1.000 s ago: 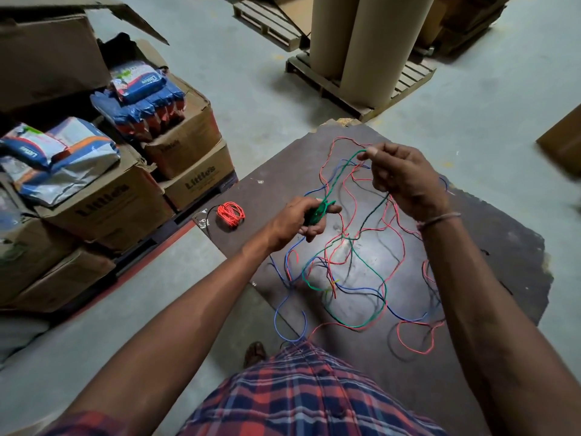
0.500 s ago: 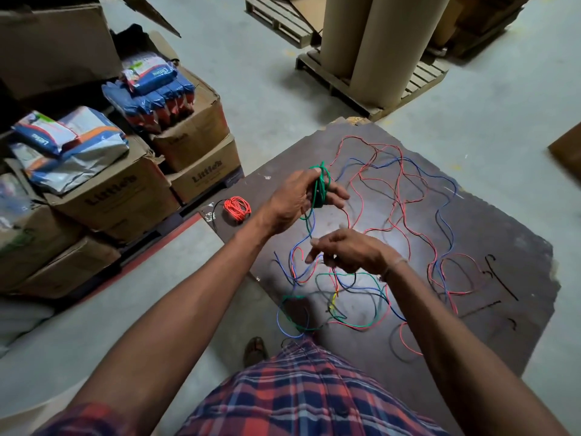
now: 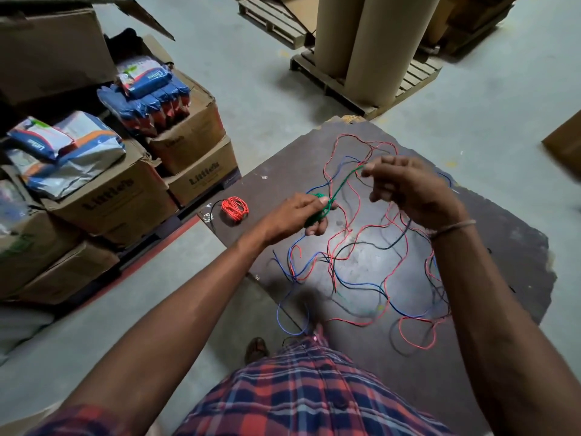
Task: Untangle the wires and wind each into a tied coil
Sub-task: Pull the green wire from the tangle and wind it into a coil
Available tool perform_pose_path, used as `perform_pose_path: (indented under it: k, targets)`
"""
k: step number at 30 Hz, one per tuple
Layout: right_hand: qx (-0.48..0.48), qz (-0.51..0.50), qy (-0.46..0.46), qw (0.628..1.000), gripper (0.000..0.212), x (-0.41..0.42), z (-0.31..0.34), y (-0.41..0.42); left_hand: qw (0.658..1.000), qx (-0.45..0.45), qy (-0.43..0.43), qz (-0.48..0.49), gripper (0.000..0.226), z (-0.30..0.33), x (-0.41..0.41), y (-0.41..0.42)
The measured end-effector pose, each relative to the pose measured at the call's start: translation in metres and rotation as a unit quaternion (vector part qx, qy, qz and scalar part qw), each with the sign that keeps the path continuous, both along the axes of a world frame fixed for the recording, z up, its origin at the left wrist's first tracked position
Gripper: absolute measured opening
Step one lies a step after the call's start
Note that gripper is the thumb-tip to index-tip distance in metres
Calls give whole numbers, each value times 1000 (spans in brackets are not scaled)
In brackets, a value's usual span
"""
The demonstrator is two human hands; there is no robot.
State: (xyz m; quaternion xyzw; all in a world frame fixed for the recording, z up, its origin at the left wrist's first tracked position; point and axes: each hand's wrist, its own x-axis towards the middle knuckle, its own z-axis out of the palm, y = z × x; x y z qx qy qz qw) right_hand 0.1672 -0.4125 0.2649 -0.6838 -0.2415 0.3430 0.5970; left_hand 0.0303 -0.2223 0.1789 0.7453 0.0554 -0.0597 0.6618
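Observation:
A tangle of red, blue and black wires (image 3: 361,265) lies spread on a dark board (image 3: 503,247). My left hand (image 3: 301,214) grips a small green wire coil (image 3: 320,212) above the board's left part. A taut stretch of green wire (image 3: 344,180) runs up and right from the coil to my right hand (image 3: 408,190), which pinches its end between thumb and fingertips. A finished red coil (image 3: 234,209) rests at the board's left corner.
Stacked cardboard boxes (image 3: 125,196) topped with blue and white packets stand on the left. Tall cardboard rolls (image 3: 371,42) sit on a wooden pallet (image 3: 361,89) behind the board. Concrete floor surrounds the board. My foot (image 3: 256,349) stands at its near edge.
My right hand rose from low over the tangle to the upper right, pulling the green wire taut. The green wire has left the pile and the left hand's coil has grown.

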Motion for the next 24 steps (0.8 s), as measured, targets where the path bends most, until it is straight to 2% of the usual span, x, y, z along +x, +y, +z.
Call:
perform_pose_path:
  k: [3,8,10,13,16,18,20,22,24]
  targets:
    - [19,-29,37,999,14,15,-21,10,993,-121,6,1,49,4,-2,-5]
    - [-31,-37,-27,998,24,13,-74,30,962,-272,-24,-13,56,20,-3,-6]
    - [-59,-14,-16,998,33,-3,-87,34,943,-329,-49,3,56,27,0,-3]
    - [-105,58,-21,993,50,-34,-90,36,925,-367,-75,59,55,35,6,4]
    - [-144,141,-28,979,58,-60,-86,35,911,-386,-90,112,40,39,13,8]
    - [-160,199,-22,967,52,-74,-82,30,908,-388,-98,126,32,38,18,11]
    - [-149,249,-11,957,37,-83,-76,22,924,-343,-100,139,32,35,22,12]
    - [-124,290,7,949,24,-86,-64,14,953,-244,-92,153,41,26,25,13]
    - [-108,309,9,945,20,-84,-49,6,978,-140,-69,136,51,16,25,13]
